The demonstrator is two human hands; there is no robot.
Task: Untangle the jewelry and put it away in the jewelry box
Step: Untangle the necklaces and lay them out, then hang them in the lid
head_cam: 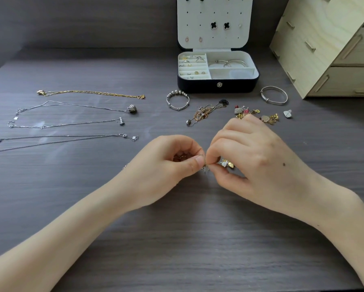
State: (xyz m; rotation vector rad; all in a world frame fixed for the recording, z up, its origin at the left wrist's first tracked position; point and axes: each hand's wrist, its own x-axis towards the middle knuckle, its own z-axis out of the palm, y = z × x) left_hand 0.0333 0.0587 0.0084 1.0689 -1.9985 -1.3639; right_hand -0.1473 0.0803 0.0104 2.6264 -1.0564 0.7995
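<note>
Untangling step: left hand (168, 163) and right hand (254, 161) each pinch the silver-and-gold tangled chain (204, 169) in a fingertip grip, over the grey tabletop (177, 239). Next, its strands probably need teasing apart, then the open black jewelry box (217, 84).

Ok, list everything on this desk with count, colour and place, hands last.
jewelry box: one, dark with white lining, open, back centre.
necklaces: four, one gold, three silver, laid straight, left.
beaded bracelet: one, silver, before the box.
bangle: one, silver, right of bracelet.
tangled chains: one clump, gold and silver, centre.
charms: several, gold, red, silver, right of chains.
drawer unit: one, pale wood, back right.
held tangle: one, silver and gold, front centre.
left hand: pinches held tangle.
right hand: pinches held tangle.
</note>
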